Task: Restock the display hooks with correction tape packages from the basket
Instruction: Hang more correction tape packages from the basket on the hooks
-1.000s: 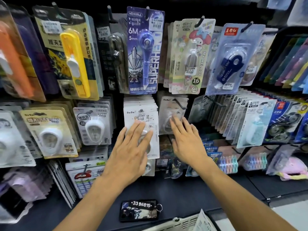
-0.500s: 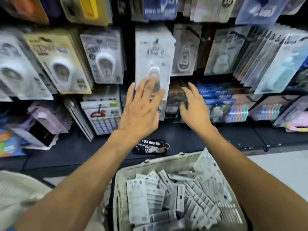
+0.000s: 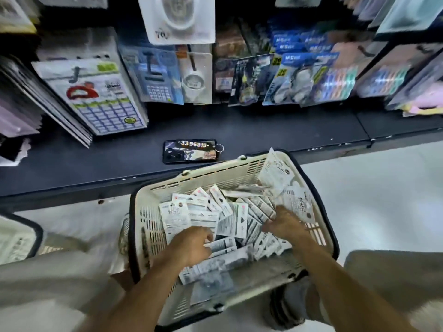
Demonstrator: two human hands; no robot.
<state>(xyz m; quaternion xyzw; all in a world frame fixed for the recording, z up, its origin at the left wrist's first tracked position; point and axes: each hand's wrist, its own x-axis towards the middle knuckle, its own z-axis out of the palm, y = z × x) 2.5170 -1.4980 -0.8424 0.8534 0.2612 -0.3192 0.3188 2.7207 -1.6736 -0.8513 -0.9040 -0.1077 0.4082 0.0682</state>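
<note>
A cream plastic basket [image 3: 215, 173] sits on the floor below the shelf, full of white correction tape packages [image 3: 203, 212] lying loose in a heap. Both my hands are down inside it. My left hand [image 3: 191, 245] is curled, with its fingers closed on a correction tape package at the middle of the heap. My right hand [image 3: 285, 226] presses its fingertips into the packages on the right side; its grip is hidden. A hanging correction tape package [image 3: 177, 20] shows at the top edge, blurred.
A phone [image 3: 190, 151] lies on the dark shelf ledge [image 3: 263, 130] just beyond the basket. Calculator packs [image 3: 100, 99] and other stationery hang or lean above the ledge. Another basket [image 3: 21, 236] is at the left edge. My shoe [image 3: 287, 305] is beside the basket.
Both hands left the hanging packages and dropped into the basket. My view tilted down from the hooks to the basket and floor.
</note>
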